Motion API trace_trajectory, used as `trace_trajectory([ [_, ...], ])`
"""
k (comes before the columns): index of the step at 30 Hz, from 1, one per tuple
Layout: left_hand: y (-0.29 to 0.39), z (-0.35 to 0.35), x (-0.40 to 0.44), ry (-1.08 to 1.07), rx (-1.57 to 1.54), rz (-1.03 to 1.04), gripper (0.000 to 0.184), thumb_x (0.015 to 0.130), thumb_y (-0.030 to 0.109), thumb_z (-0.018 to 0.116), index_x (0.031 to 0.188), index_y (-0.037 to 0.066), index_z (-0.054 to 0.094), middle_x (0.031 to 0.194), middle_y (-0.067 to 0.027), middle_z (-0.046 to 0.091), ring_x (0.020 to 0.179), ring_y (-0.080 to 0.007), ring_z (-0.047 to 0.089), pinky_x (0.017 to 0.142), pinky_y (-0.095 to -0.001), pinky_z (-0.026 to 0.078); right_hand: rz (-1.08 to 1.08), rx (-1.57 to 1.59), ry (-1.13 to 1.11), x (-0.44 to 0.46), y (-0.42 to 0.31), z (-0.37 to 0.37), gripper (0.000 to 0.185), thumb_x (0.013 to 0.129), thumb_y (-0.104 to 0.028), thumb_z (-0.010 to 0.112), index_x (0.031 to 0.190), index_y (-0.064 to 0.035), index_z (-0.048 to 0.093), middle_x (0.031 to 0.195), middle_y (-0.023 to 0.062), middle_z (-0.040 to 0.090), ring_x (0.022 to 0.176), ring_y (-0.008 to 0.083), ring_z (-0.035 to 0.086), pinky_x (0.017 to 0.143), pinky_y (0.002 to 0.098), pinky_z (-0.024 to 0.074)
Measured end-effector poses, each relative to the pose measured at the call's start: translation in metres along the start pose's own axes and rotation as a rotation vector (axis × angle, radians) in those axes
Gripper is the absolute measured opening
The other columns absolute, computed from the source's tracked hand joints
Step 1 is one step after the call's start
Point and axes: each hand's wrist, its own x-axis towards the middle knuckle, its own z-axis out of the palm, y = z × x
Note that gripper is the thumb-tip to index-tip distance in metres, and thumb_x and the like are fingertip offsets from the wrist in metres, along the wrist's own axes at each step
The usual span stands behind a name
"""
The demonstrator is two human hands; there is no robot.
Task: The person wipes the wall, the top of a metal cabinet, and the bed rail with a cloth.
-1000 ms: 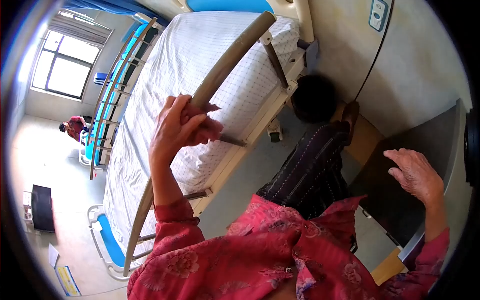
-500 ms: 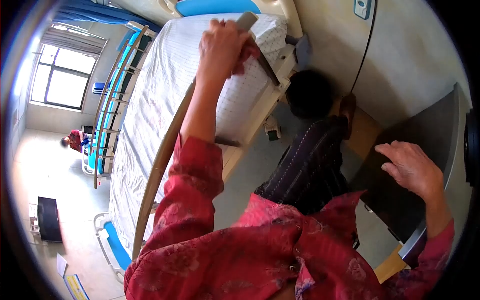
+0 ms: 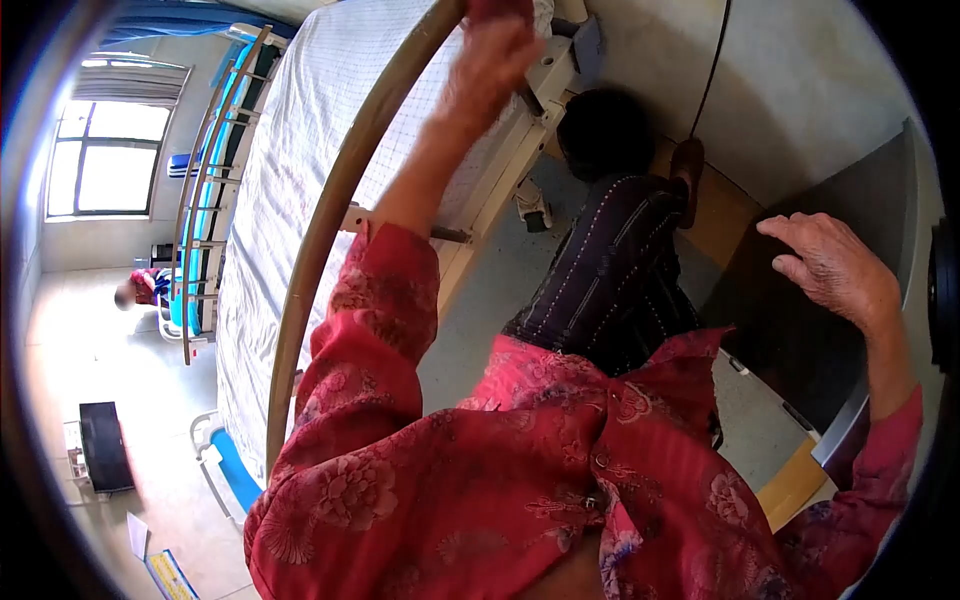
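My left hand [image 3: 485, 80] is at the top of the view beside the bed's curved brown side rail [image 3: 335, 195], blurred by motion. Its fingers are closed on what looks like a dark red cloth [image 3: 502, 8], partly cut off by the frame's edge. A white patterned sheet [image 3: 270, 230] covers the bed under that arm. On the other side, my right hand [image 3: 835, 262] is held out over a dark panel of furniture [image 3: 800, 330], fingers and thumb apart, with nothing in it. Whether it touches the panel I cannot tell.
A wall [image 3: 800, 90] stands beyond my feet. One brown shoe [image 3: 687, 165] shows near it, and a white and dark shoe [image 3: 533, 207] lies by the bed frame. Farther left are a second bed [image 3: 215, 190], a seated person [image 3: 148, 287] and a window [image 3: 105, 160].
My left hand has moved up in the view, toward its top edge, away from the light-coloured rail end it was gripping. My right hand has barely moved. The view has shifted slightly.
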Motion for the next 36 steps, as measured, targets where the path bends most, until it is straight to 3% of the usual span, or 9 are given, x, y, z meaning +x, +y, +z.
trace_trajectory([
  [4, 0.046, 0.033, -0.099, -0.383, -0.375, -0.211, 0.054, 0.073, 0.000, 0.079, 0.124, 0.011, 0.067, 0.129, -0.0134, 0.054, 0.125, -0.0346, 0.052, 0.103, -0.0429, 0.051, -0.011, 0.038, 0.045, -0.004, 0.000, -0.001, 0.040, 0.092, -0.015, 0.072, 0.131, -0.0106, 0.062, 0.110, 0.0108, 0.066, 0.109, 0.0312, 0.061, 0.100, 0.0416, 0.0480],
  [7, 0.077, 0.052, -0.127, -0.444, -0.423, -0.222, 0.058, 0.074, 0.000, 0.077, 0.129, 0.010, 0.062, 0.129, -0.0146, 0.054, 0.124, -0.0361, 0.052, 0.103, -0.0417, 0.049, -0.038, 0.029, 0.060, -0.002, -0.001, 0.001, 0.041, 0.092, -0.015, 0.073, 0.131, -0.0099, 0.063, 0.111, 0.0104, 0.066, 0.109, 0.0311, 0.061, 0.100, 0.0418, 0.0480],
  [8, 0.081, 0.060, -0.128, -0.390, -0.436, -0.229, 0.058, 0.074, -0.008, 0.077, 0.127, 0.008, 0.059, 0.126, -0.0137, 0.056, 0.117, -0.0343, 0.059, 0.091, -0.0385, 0.058, -0.048, 0.027, 0.049, -0.002, -0.002, -0.002, 0.041, 0.092, -0.014, 0.073, 0.132, -0.0095, 0.063, 0.111, 0.0106, 0.067, 0.108, 0.0313, 0.061, 0.100, 0.0420, 0.0482],
  [14, 0.081, 0.101, -0.111, -0.267, -0.395, -0.361, 0.053, 0.073, -0.010, 0.074, 0.120, 0.005, 0.057, 0.120, -0.0162, 0.055, 0.108, -0.0366, 0.061, 0.081, -0.0407, 0.056, -0.029, 0.006, 0.037, -0.002, -0.004, -0.002, 0.042, 0.092, -0.014, 0.072, 0.133, -0.0089, 0.063, 0.114, 0.0118, 0.067, 0.107, 0.0322, 0.062, 0.101, 0.0432, 0.0487],
  [18, 0.084, 0.135, -0.132, -0.454, -0.457, -0.349, 0.055, 0.069, -0.008, 0.077, 0.119, 0.005, 0.056, 0.119, -0.0172, 0.055, 0.110, -0.0384, 0.060, 0.087, -0.0439, 0.054, -0.041, -0.020, 0.087, -0.004, 0.000, 0.000, 0.042, 0.093, -0.015, 0.071, 0.133, -0.0090, 0.063, 0.115, 0.0123, 0.067, 0.108, 0.0323, 0.062, 0.102, 0.0435, 0.0485],
  [21, 0.097, 0.144, -0.134, -0.212, -0.133, -0.308, 0.059, 0.066, -0.006, 0.080, 0.119, 0.006, 0.057, 0.117, -0.0178, 0.056, 0.110, -0.0400, 0.059, 0.093, -0.0462, 0.051, -0.040, -0.009, 0.072, -0.004, 0.001, 0.000, 0.042, 0.093, -0.016, 0.071, 0.134, -0.0094, 0.062, 0.115, 0.0120, 0.067, 0.108, 0.0320, 0.062, 0.102, 0.0432, 0.0485],
  [23, 0.093, 0.146, -0.135, -0.231, -0.180, -0.349, 0.029, 0.080, 0.004, 0.066, 0.108, 0.006, 0.060, 0.114, -0.0152, 0.058, 0.109, -0.0353, 0.058, 0.091, -0.0451, 0.050, -0.033, 0.005, 0.024, -0.001, 0.005, -0.001, 0.042, 0.094, -0.016, 0.071, 0.134, -0.0097, 0.062, 0.115, 0.0118, 0.067, 0.108, 0.0317, 0.061, 0.102, 0.0427, 0.0485],
  [29, 0.093, 0.117, -0.145, -0.266, -0.386, -0.343, 0.029, 0.083, 0.007, 0.066, 0.112, 0.008, 0.061, 0.106, -0.0131, 0.058, 0.105, -0.0336, 0.059, 0.088, -0.0454, 0.050, -0.007, -0.010, 0.025, -0.004, 0.011, 0.001, 0.041, 0.094, -0.016, 0.070, 0.134, -0.0106, 0.061, 0.117, 0.0112, 0.066, 0.110, 0.0307, 0.061, 0.103, 0.0412, 0.0486],
  [36, 0.126, 0.065, -0.190, -0.305, -0.208, -0.467, 0.036, 0.082, 0.004, 0.064, 0.117, 0.009, 0.062, 0.108, -0.0123, 0.060, 0.102, -0.0338, 0.057, 0.085, -0.0456, 0.049, -0.056, -0.029, 0.063, -0.007, 0.018, 0.005, 0.041, 0.095, -0.016, 0.069, 0.135, -0.0116, 0.061, 0.127, 0.0123, 0.066, 0.115, 0.0304, 0.061, 0.105, 0.0417, 0.0476],
])
